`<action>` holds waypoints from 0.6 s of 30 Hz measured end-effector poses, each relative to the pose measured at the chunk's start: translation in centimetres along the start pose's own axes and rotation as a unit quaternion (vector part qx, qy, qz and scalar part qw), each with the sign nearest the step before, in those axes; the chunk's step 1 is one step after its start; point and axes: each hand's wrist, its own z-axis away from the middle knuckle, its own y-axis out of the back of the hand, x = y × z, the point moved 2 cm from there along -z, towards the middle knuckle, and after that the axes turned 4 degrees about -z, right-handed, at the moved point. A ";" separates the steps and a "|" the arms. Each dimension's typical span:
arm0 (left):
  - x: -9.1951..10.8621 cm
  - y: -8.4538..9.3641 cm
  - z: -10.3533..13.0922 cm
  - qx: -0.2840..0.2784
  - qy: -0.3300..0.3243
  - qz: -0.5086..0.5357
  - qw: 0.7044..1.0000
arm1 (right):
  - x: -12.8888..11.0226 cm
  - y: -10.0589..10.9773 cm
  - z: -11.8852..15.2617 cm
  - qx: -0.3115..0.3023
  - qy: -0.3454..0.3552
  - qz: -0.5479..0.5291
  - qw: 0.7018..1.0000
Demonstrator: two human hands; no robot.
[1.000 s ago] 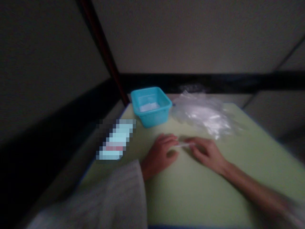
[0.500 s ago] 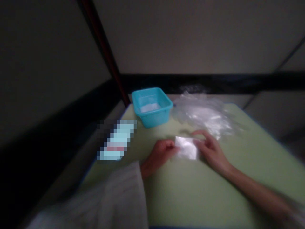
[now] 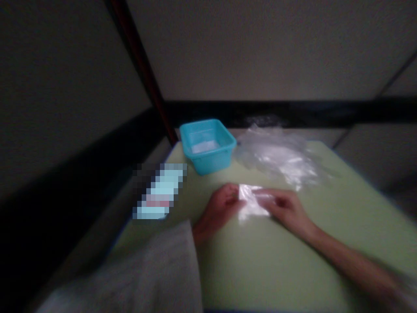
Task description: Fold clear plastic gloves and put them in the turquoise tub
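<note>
Between my two hands is a small shiny clear plastic bag [image 3: 248, 212], held above the table. My left hand [image 3: 222, 204] pinches its left edge between thumb and fingers. From the other side, my right hand [image 3: 286, 206] has its thumb and fingertips on the right part of the bag. Whether those fingertips lie inside the plastic or against it, I cannot tell. Beyond my right hand lies a loose heap of clear plastic bags [image 3: 276, 152], glossy and crumpled.
A turquoise plastic basket [image 3: 211, 163] stands at the far left of the green table [image 3: 260, 269], with white paper-like pieces [image 3: 204, 147] in it. A pixelated bright flat object [image 3: 159, 191] lies along the left edge. Walls rise close behind and to the left.
My right hand has shifted slightly left, its raised index finger coming down onto the bag, farther across the plastic. My left hand has risen a little, still pinching the left edge.
</note>
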 end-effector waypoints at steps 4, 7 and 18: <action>0.4 0.1 0.1 0.015 -0.043 0.009 0.999 | 0.1 0.3 -0.2 -0.011 -0.002 0.005 1.000; 0.6 0.3 0.2 -0.030 -0.040 -0.043 0.998 | 0.1 0.3 -0.2 -0.028 -0.008 0.005 1.000; 0.6 0.4 0.1 -0.003 -0.042 -0.140 0.989 | 0.2 0.3 -0.1 -0.031 -0.033 0.003 0.999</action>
